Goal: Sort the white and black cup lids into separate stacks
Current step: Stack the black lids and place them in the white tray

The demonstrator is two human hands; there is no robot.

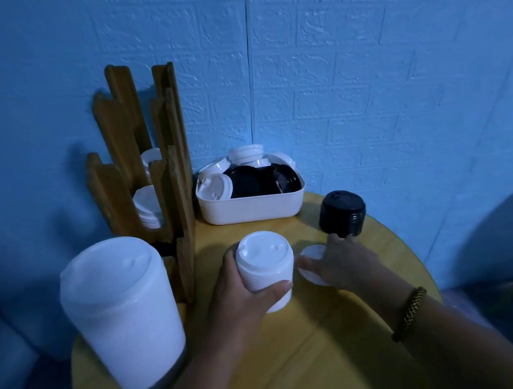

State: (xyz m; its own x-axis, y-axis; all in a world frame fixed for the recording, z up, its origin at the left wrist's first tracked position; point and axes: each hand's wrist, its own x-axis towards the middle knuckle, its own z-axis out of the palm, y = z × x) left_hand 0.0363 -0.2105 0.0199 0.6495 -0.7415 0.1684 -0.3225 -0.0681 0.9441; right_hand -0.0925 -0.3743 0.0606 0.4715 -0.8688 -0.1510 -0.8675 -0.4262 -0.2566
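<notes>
Left hand (245, 282) wrapped round the ribbed white plastic lid stack (266, 269); just right of it, we find the flat round white lid (312, 252) on the yellow tabletop (273, 358), beneath the nearer right hand (338, 262); whether it grips, we cannot tell.

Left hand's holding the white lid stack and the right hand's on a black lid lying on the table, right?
No. The head view shows the lid under the right hand is white, not black. The left hand does hold the white stack, and the lid lies on the table.
</notes>
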